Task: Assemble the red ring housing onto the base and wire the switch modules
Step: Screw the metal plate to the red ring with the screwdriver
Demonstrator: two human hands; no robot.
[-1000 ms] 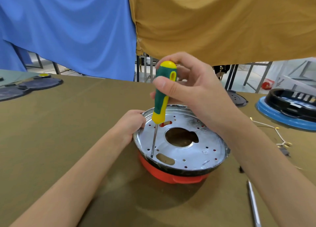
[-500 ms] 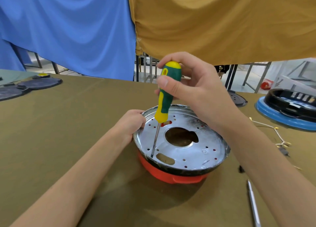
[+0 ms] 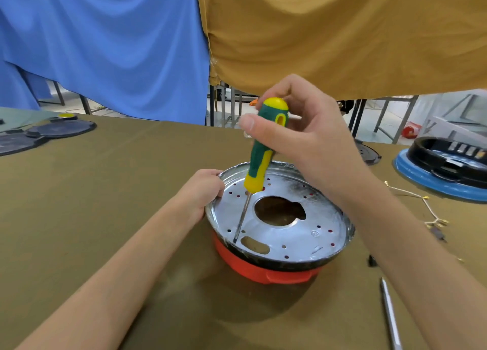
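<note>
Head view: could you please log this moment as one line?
right hand grips screwdriver | tip on metal plate | left hand holds plate rim

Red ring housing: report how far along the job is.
Done: the metal base plate sits on the red ring housing. In hand: the right hand grips the screwdriver, tip on the plate near an oblong slot; the left hand holds the rim. Left: the wires lie loose on the table; no switch modules connected.

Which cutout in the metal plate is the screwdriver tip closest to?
The oblong slot at the plate's near edge; the big central hole lies farther from the tip.
</note>
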